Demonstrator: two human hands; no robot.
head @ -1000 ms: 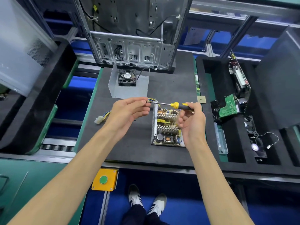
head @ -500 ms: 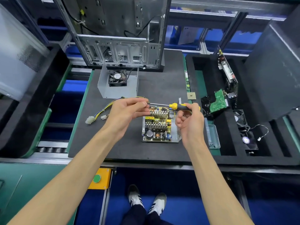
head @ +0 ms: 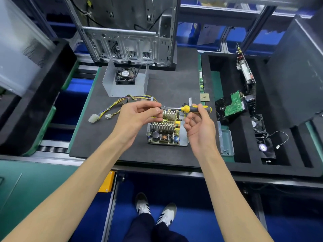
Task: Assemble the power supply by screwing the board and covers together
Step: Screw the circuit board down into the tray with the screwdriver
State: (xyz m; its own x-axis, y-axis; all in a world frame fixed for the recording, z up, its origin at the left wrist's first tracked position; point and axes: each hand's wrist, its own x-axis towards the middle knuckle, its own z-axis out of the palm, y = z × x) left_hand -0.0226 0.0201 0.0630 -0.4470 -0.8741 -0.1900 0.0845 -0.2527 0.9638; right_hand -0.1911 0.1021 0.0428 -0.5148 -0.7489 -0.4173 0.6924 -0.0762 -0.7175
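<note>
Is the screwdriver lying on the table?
No, the right hand holds the screwdriver up by its yellow handle above the board, and the left hand pinches its tip.

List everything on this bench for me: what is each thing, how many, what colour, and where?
screwdriver: 1, yellow and black, held level above the board
power supply board: 1, yellow and silver parts, mat centre
wire bundle: 1, yellow, mat left
metal cover with fan: 1, grey, mat rear
computer case: 1, silver, behind the mat
green circuit board: 1, right foam tray
clear box: 1, right of the board
left hand: 1, fingers pinch the screwdriver tip
right hand: 1, holds the handle
</note>
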